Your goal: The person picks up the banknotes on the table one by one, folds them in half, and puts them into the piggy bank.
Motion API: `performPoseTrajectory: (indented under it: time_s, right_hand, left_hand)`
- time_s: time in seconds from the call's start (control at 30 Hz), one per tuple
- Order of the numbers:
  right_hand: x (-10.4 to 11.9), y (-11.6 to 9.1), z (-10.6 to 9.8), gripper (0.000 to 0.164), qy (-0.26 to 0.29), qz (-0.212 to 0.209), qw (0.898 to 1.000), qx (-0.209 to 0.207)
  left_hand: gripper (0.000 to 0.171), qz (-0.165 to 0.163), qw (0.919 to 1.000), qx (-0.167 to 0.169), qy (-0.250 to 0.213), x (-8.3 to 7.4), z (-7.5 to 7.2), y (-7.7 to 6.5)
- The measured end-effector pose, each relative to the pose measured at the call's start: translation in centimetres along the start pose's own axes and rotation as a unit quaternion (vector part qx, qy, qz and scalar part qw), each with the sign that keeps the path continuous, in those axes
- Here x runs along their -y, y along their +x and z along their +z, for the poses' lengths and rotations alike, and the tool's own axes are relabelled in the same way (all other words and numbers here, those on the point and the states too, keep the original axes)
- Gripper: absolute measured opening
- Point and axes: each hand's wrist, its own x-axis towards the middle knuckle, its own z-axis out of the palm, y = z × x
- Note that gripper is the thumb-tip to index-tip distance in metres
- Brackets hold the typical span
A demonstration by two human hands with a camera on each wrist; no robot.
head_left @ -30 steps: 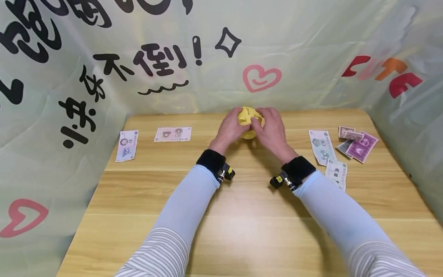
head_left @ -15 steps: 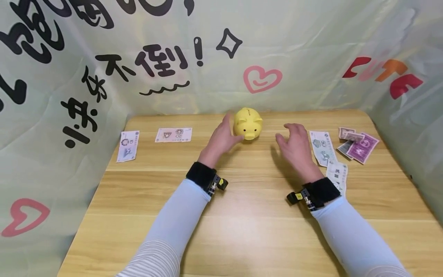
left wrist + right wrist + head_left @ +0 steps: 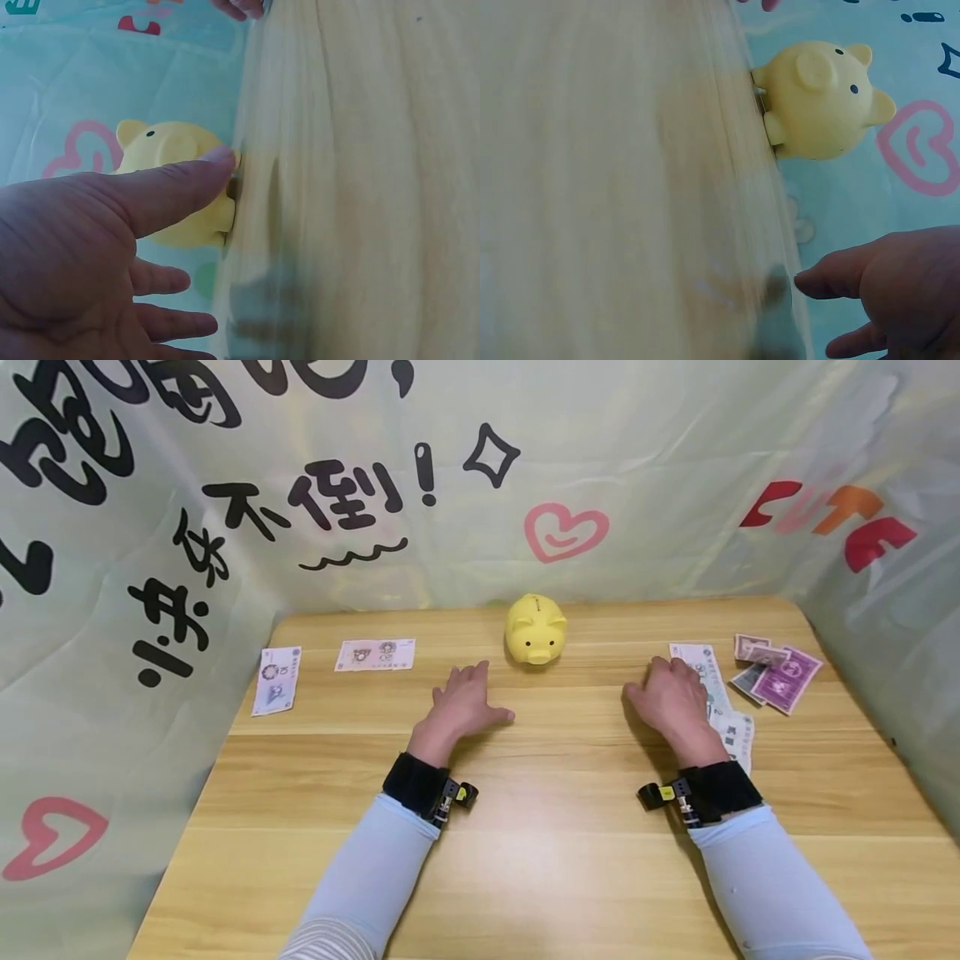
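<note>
Read R hand (image 3: 670,700) as released: over L part of green note (image 3: 711,681), w/ thumb apart from fingers, gripping nothing. Can't tell if touching paper. Read L hand (image 3: 461,703) as released too: spread wide, thumb out, over table (image 3: 555,877), in front & to L of pig (image 3: 536,631). Find pig upright nr back edge of table, btwn hands side-to-side but farther back, touched by neither.

For R hand at green note: prob. best to get fingertips under a free edge, then pinch w/ thumb; avoid scraping at mid-sheet. Treat as thin & limp, so lift slow to avoid creasing. Watch lower note (image 3: 738,735), nr R wrist & adjoining green note: might drag along, so check for single sheet. Steer clear of purple note (image 3: 787,681) further R. Use L hand to steady paper if needed; leave pink note (image 3: 375,655) & blue note (image 3: 276,681) alone.
</note>
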Motion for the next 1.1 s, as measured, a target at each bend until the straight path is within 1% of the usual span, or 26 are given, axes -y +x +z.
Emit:
performPoseTrajectory:
  time_s: [0.13,0.27,0.4,0.53,0.67,0.77,0.87,0.9,1.0,1.1]
  right_hand:
    - [0.3,-0.1,0.3,0.052,-0.008,-0.011,1.0,0.012]
    - [1.7,-0.4,0.9,0.042,-0.006,-0.033,0.999,0.026]
    - [3.8,-0.8,1.7,0.048,0.003,-0.052,0.998,0.04]
    - [5.8,-1.0,2.4,0.053,0.017,-0.069,0.996,0.056]
    - [6.9,-0.8,2.3,0.064,0.035,-0.068,0.995,0.064]
    - [6.6,-0.2,1.6,0.068,0.042,-0.051,0.997,0.039]
    - [5.4,0.4,0.9,0.068,0.036,-0.023,0.999,0.004]
    - [4.9,0.5,0.7,0.068,0.027,-0.015,1.0,-0.002]
    - [3.7,0.8,0.5,0.067,-0.006,0.006,1.0,-0.006]
    - [3.1,1.1,0.6,0.072,-0.021,0.015,1.0,-0.001]
  left_hand:
    - [0.102,0.007,0.9996,0.016,0.022,0.1,0.2,0.0]
    - [0.096,0.011,0.9988,0.02,0.043,0.1,0.5,0.0]
    - [0.092,0.012,0.9981,0.019,0.057,0.1,0.8,0.0]
    - [0.088,0.014,0.9979,0.018,0.061,0.2,0.9,0.1]
    - [0.086,0.017,0.9979,0.016,0.06,0.3,0.9,0.1]
    - [0.085,0.019,0.998,0.016,0.058,0.2,0.9,0.1]
    - [0.084,0.021,0.9981,0.017,0.056,0.2,0.9,0.1]
    - [0.084,0.022,0.9981,0.017,0.056,0.2,0.9,0.1]
    - [0.084,0.022,0.9979,0.016,0.059,0.2,0.9,0.2]
    - [0.084,0.018,0.9977,0.015,0.064,0.3,0.9,0.2]
